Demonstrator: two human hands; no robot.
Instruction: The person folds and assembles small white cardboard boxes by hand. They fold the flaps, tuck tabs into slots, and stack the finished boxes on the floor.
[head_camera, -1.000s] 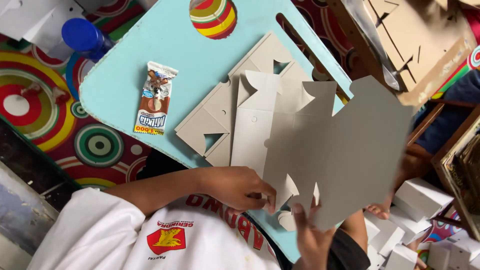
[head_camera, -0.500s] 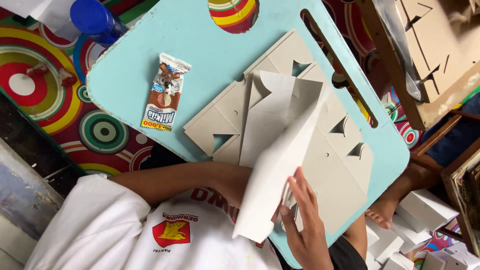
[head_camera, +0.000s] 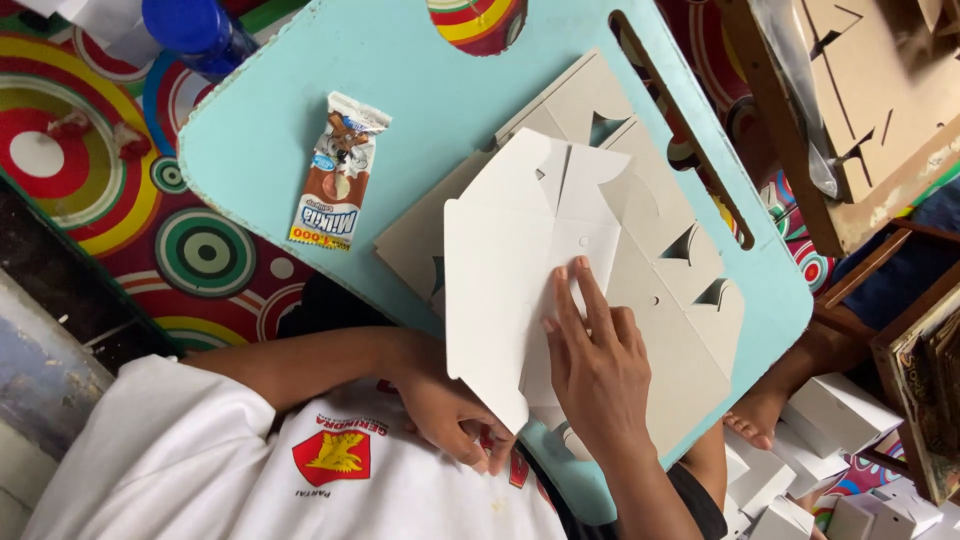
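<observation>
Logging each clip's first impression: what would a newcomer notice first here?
A white flat die-cut cardboard box blank lies mid-frame on a pale turquoise lap table. One hand presses flat on it, the other hand grips its near edge. A brown and white snack wrapper lies to the left, above a bright mat of coloured circles.

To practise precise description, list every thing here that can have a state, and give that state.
white card blank: partly folded, one side lifted.
card stack: flat, unfolded, on the blue table.
snack packet: lying flat, looks unopened.
white boxes: folded up.
left hand: gripping the blank's lower edge.
right hand: open, pressed flat on the blank.
</observation>
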